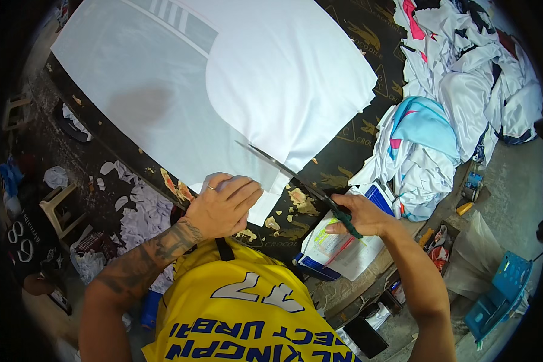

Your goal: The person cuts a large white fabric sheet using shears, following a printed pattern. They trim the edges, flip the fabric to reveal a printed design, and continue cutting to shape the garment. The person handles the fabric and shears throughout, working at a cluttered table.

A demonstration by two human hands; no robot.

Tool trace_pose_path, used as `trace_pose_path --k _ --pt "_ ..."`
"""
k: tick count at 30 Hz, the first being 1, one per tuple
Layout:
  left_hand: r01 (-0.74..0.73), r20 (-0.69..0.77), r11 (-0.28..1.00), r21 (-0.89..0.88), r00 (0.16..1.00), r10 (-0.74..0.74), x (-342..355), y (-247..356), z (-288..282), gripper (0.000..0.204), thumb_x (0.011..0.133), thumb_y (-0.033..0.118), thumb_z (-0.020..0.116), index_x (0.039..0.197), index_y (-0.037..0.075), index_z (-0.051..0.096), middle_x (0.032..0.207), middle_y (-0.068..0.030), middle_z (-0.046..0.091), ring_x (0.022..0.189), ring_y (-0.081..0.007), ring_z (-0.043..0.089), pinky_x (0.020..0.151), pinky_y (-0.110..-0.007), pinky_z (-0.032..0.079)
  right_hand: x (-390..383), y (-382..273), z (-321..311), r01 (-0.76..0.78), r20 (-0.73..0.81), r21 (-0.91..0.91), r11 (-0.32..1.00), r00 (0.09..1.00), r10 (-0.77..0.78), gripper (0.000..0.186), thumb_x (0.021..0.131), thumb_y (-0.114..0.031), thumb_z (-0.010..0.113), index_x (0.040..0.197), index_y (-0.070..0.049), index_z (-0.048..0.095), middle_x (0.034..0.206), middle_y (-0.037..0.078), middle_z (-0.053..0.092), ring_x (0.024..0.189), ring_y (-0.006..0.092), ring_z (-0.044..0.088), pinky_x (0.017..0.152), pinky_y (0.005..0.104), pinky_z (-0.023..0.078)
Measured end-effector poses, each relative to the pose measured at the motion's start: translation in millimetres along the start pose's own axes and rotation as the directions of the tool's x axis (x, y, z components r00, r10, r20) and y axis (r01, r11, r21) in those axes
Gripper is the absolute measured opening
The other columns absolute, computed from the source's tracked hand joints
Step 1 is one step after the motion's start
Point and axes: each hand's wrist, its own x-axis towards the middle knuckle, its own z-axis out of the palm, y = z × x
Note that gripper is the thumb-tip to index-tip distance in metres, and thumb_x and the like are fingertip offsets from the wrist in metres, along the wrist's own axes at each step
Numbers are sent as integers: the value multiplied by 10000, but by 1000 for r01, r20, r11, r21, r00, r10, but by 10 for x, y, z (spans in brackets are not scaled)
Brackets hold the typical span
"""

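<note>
White fabric [283,78] lies spread over the dark table, with a greyer layer [163,102] showing beside a curved edge. My left hand [226,202], a ring on one finger, rests palm down on the near edge of the cloth, its fingers stretched forward. In my right hand [362,216] are large scissors [289,172] with green wrapping on the handle. Their blades are slightly parted and reach left over the white fabric, ahead of my left hand. Whether cloth lies between the blades is hard to make out.
Crumpled white, blue and pink fabric [431,133] is heaped at the right. A printed paper stack [344,247] sits below my right hand. White scraps [145,208] cover the floor at left, near a beige stool [60,208]. A blue plastic chair [501,295] stands lower right.
</note>
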Motion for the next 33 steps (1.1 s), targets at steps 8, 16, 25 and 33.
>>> trace_pose_path --k 8,16,25,33 --pt "5 -33 998 -59 999 -7 38 -1 39 520 872 268 668 1352 68 662 1405 -59 622 1326 -217 542 1122 -492 397 68 -19 33 -96 -40 62 993 994 98 682 765 -647 924 901 -30 666 654 82 552 653 207 524 653 381 441" --pt "1 -33 1000 -25 999 -2 -2 -16 36 512 874 338 677 1318 87 710 1423 -18 603 1345 -196 513 1115 -464 396 212 -191 74 -133 -67 17 991 989 134 702 746 -640 940 725 -20 612 600 59 544 593 210 517 607 387 433" --pt "-1 -20 993 -118 1000 -1 -22 -22 13 518 899 287 669 1370 72 654 1427 -54 614 1334 -215 533 1128 -484 367 450 -642 164 -127 -152 -35 991 981 120 738 734 -710 907 766 -11 670 638 109 609 645 254 624 652 415 493" --pt "61 25 874 -483 998 -56 46 -175 -237 460 894 208 682 1320 42 630 1417 -108 613 1378 -278 531 1136 -520 391 589 -1078 496 -165 -203 150 975 960 194 798 730 -736 887 888 28 723 727 186 679 710 353 687 712 444 534"
